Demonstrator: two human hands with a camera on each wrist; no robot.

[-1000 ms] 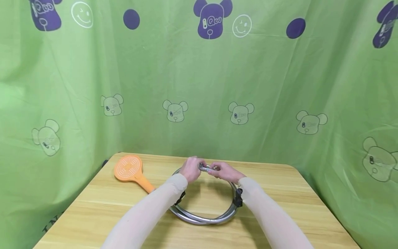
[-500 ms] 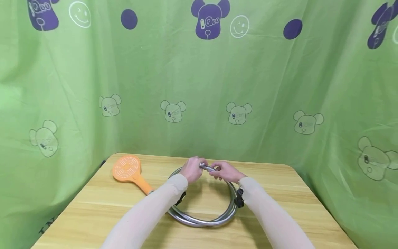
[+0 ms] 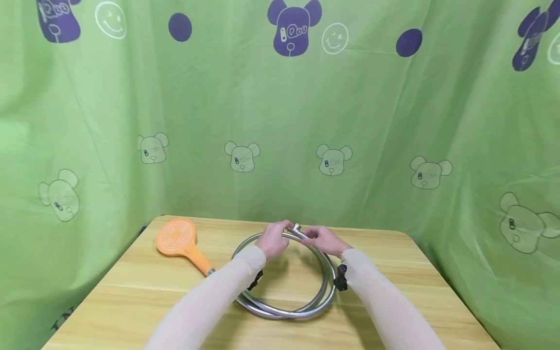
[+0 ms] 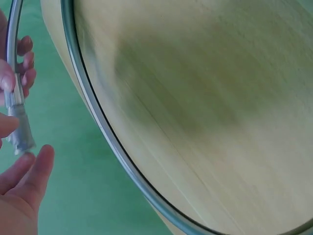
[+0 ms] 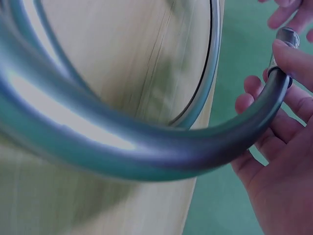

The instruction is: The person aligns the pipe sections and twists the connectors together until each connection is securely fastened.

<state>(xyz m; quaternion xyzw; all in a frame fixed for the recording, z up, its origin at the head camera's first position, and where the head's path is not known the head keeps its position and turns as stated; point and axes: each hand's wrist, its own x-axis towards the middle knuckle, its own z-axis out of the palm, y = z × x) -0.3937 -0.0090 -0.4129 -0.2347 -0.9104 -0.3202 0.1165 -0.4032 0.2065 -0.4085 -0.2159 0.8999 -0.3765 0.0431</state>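
A silver shower hose lies coiled in loops on the wooden table. Near the far edge, my right hand pinches its end just behind the metal connector; thumb and fingers wrap that part in the right wrist view. My left hand is at the connector from the other side. In the left wrist view its fingers are extended below the connector's tip, and the thumb is close beside it; whether it touches I cannot tell. An orange shower head lies at the left, its handle pointing toward the coil.
The wooden table has rounded far corners. A green curtain with bear prints hangs behind and at both sides. My left sleeve covers part of the hose beside the shower head's handle.
The connector end has turned from lying between my hands to pointing up and away. My left fingers have loosened around it. The right hand keeps its hold, and the view has shifted slightly.
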